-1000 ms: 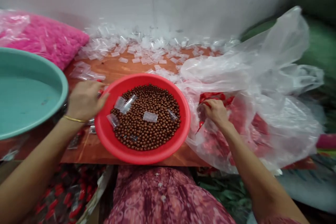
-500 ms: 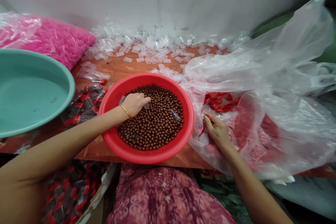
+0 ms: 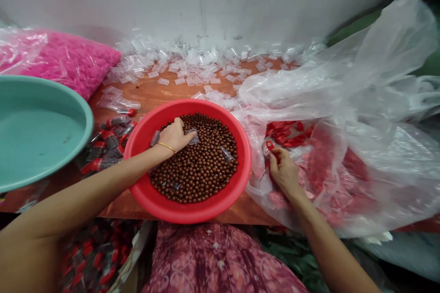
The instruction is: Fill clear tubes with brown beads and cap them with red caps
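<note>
Left hand [image 3: 172, 137]: above the brown balls [image 3: 199, 171] in the red basin [image 3: 187, 214], front edge of the table [image 3: 151, 94]; thumb at a clear tube [image 3: 193, 137], grip uncertain. Right hand [image 3: 285, 171]: well apart from the left, thumb and finger pinching a red cap [image 3: 270, 145] at the mouth of a plastic bag [image 3: 395, 146], right part of the table.

Apparently done: capped tubes [image 3: 110, 137], dark-filled, heaped left of the basin; further red-capped pieces [image 3: 98, 258] in a box [image 3: 134, 254] below the front edge.

Apparently left, and plentiful: uncapped tubes [image 3: 189, 81] along the back edge; loose caps [image 3: 285, 133] inside the bag.

Surface: orange-brown wood; teal basin [image 3: 41, 132] toward the left edge; pink-filled bag [image 3: 68, 62] toward the back left corner.

Room: pale, marked wall [image 3: 137, 0] behind.
</note>
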A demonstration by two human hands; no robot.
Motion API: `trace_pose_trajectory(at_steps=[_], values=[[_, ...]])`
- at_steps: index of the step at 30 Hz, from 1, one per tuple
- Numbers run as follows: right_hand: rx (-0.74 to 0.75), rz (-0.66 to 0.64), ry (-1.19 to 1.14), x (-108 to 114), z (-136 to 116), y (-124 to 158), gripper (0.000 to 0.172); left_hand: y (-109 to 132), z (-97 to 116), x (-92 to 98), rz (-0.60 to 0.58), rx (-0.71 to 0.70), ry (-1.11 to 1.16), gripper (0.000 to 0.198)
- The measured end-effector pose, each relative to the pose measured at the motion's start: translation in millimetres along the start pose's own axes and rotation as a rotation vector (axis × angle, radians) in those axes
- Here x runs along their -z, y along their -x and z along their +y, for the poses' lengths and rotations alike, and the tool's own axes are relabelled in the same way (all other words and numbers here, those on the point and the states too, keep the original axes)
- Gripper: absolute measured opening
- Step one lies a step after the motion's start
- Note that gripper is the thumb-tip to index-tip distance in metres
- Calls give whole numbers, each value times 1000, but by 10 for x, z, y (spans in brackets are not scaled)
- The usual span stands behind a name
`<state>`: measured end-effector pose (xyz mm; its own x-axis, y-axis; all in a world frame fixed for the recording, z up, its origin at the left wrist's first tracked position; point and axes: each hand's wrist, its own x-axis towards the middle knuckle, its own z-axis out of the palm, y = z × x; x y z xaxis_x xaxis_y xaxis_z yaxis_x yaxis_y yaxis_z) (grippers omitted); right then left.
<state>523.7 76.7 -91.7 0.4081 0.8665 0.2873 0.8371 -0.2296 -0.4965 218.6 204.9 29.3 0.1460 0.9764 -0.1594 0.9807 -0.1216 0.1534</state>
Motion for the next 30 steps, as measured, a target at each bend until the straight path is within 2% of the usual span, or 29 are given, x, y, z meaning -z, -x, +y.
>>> trace_pose_trajectory(at_steps=[3,6,10,12,15,17,20,23,25,27,30], values=[[-2,31,-42,-17,16,-4,44,32,42,38,-110,-62,-119,59],[0,-46,-12,-7,14,-14,47,-33,79,-5,-193,-72,-117,58],[9,-101,15,16,3,-27,43,-150,89,-46,-143,-111,-18,38],[19,-98,5,26,-6,-33,43,-177,81,13,-73,-163,-112,33],[39,-105,-17,46,-27,-40,41,-196,84,136,4,-312,-394,31],[25,-118,-21,59,-40,-41,40,-213,116,159,-5,-444,-536,34],[-28,-129,-32,56,-36,-40,39,-255,197,50,-74,-592,-581,34],[-61,-86,-78,23,9,-38,36,-315,242,-139,-97,-617,-447,32],[-66,-60,-121,1,44,-37,35,-359,224,-245,-101,-579,-237,33],[-66,-35,-163,-9,66,-36,33,-398,175,-314,-129,-531,87,34],[-75,-2,-226,-8,69,-34,31,-411,90,-342,-258,-496,663,33]])
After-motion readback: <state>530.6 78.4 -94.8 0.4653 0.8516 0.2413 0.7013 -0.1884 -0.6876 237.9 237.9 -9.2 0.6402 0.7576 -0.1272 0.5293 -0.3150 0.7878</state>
